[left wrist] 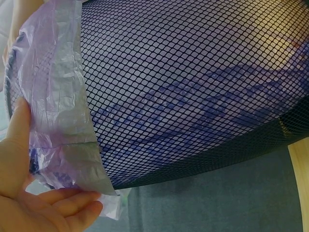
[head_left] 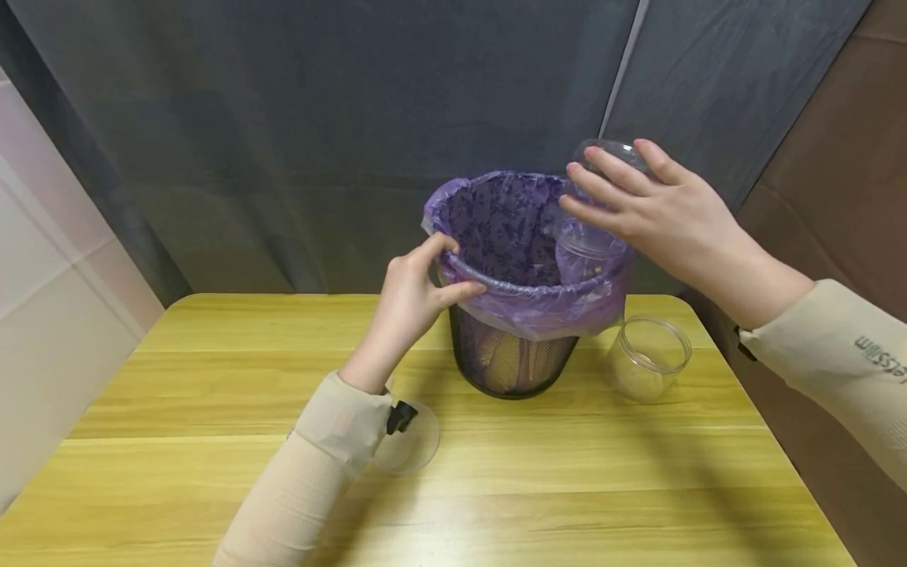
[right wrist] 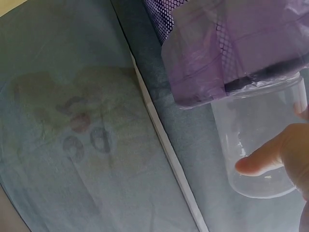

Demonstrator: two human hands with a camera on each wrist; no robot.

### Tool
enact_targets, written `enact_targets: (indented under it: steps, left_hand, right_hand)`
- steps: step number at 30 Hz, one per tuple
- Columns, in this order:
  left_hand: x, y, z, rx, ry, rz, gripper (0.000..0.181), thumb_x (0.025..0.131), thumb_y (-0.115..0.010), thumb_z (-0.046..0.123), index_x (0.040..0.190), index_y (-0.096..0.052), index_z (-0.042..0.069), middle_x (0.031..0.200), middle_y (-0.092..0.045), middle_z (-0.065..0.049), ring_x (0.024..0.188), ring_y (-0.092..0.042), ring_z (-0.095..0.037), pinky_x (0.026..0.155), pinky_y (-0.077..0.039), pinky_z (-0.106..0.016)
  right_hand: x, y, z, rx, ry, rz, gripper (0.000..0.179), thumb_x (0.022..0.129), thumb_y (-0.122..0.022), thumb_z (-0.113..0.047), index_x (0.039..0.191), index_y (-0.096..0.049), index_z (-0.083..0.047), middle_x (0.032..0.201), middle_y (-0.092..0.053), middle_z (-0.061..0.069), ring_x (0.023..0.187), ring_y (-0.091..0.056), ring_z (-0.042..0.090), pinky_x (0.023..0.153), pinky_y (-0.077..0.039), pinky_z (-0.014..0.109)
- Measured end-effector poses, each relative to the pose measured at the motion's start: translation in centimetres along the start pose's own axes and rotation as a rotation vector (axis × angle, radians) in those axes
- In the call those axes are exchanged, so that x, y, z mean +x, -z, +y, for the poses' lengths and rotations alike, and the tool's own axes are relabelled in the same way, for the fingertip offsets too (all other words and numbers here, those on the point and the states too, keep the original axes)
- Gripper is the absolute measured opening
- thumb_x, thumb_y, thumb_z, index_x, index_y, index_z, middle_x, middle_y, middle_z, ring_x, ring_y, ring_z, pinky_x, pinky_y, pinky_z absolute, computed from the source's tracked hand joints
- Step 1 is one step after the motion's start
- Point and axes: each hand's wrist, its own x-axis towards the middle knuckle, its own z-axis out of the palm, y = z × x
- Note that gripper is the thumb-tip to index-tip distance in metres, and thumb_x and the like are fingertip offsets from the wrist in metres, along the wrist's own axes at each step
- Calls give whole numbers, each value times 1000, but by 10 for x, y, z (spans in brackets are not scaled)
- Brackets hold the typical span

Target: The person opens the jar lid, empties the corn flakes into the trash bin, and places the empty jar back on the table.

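Observation:
My left hand (head_left: 414, 287) grips the near left rim of a black mesh wastebasket (head_left: 510, 362), thumb outside and fingers over the edge. A purple plastic bag (head_left: 560, 311) lines the basket and folds down over its rim. At the basket's right side, my right hand (head_left: 659, 205) holds a clear plastic jar (right wrist: 260, 125), thumb on one side and fingers on the other. The jar is upside down, its closed end up and its mouth at the lined rim. In the head view the hand's back hides part of it.
A second clear jar (head_left: 648, 362) stands on the wooden table (head_left: 212, 472), right of the basket. Partly under the left sleeve lies a round clear lid (head_left: 418, 445). Behind the table hangs a dark grey curtain (head_left: 319, 142); a brown cloth (head_left: 836, 236) borders the right side.

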Motion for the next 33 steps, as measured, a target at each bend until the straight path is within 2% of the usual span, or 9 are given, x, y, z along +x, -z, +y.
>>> enact_targets:
  steps: [13, 18, 24, 29, 33]
  left_hand:
    - [-1, 0, 0, -2, -17, 5, 42, 72, -84, 28, 101, -59, 12, 78, -60, -4, 57, -36, -17, 57, -36, -33]
    - [-1, 0, -1, -1, -22, 13, 42, 71, -85, 28, 101, -60, 12, 80, -62, -4, 57, -36, -17, 57, -36, -33]
    - [0, 0, -1, 1, -31, 24, 42, 71, -85, 28, 100, -60, 12, 79, -61, -5, 58, -37, -17, 56, -36, -33]
    - [0, -1, -1, -2, -28, 23, 42, 71, -84, 29, 101, -60, 12, 77, -60, -5, 56, -35, -17, 55, -35, -33]
    - [1, -1, -1, -11, -18, 9, 42, 71, -84, 28, 101, -59, 12, 73, -58, -5, 55, -34, -16, 54, -34, -33]
  right_hand:
    - [3, 1, -2, -27, -5, 28, 87, 65, -77, 14, 139, -49, -22, 151, -33, 6, 141, -21, 21, 112, -16, 45]
    - [9, 5, -3, -50, -6, 75, 84, 68, -76, 13, 140, -48, -21, 151, -33, 6, 141, -21, 22, 110, -19, 45]
    - [16, 11, -1, -91, 19, 81, 83, 70, -74, 11, 141, -45, -20, 150, -32, 8, 141, -21, 24, 109, -20, 47]
    - [13, 9, -2, -51, -1, 67, 84, 68, -77, 11, 140, -48, -21, 150, -34, 6, 141, -21, 22, 110, -20, 46]
    - [3, 4, -1, 11, -33, 15, 86, 66, -77, 14, 140, -48, -22, 150, -34, 6, 141, -22, 22, 110, -19, 46]
